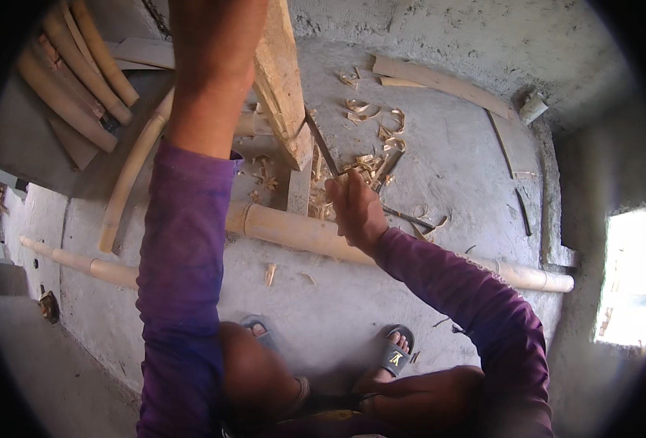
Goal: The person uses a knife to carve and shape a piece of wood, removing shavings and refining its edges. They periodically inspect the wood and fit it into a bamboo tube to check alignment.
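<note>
See shavings [367,162] on floor [454,146], bamboo pole [294,230] crosswise nr wood beam [279,87]. Gripping dark strip [324,143] w/ R hand [357,209], running up to beam; can't tell L hand's grip, out of view.

One right hand [356,208], one held blade [322,144], one thick beam [279,80], two sleeves [181,292], two sandals [395,358]

Grey concrete floor [462,157], rough plastered wall [440,25], bright opening [621,281] on the right.

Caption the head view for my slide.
Right hand gripping a dark narrow bar beside a wooden beam, near curled shavings.
</note>
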`<state>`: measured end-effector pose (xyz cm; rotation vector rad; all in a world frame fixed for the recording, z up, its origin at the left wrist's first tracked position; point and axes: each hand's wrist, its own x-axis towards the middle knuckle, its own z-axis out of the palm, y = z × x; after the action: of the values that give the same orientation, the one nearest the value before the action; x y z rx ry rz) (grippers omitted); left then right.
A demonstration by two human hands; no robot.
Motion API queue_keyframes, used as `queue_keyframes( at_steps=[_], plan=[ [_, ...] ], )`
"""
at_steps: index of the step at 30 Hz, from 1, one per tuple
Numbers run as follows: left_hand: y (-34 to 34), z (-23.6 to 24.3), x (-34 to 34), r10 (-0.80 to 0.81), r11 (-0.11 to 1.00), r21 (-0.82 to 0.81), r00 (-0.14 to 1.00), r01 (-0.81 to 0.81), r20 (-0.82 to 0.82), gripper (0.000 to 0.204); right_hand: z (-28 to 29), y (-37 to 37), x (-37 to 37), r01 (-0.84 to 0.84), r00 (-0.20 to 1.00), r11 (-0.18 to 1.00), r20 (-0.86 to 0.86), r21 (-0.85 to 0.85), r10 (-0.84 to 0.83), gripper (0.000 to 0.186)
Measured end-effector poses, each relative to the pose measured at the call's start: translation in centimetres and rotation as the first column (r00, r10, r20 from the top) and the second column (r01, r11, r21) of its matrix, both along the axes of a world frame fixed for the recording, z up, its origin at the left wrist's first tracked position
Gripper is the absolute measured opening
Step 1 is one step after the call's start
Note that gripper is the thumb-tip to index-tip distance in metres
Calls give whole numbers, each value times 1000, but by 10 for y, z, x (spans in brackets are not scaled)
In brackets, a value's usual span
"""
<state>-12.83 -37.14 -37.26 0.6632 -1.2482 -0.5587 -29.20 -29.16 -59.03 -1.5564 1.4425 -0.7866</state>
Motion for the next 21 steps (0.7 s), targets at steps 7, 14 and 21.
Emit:
queue_keyframes(
  at_steps=[7,14,21],
  plan=[
    [-30,-3,28,5,1000,23,1000,-4,-28,28,39,6,30,67,920,923,334,380,-204,34],
    [-43,-6,30,62,994,85,998,-63,17,25,37,24,56,381,925,813,171,-441,-340,21],
    [-55,-1,25,-18,1000,-2,995,18,99,24,-26,3,64,264,960,903,4,-339,-279,26]
  ],
)
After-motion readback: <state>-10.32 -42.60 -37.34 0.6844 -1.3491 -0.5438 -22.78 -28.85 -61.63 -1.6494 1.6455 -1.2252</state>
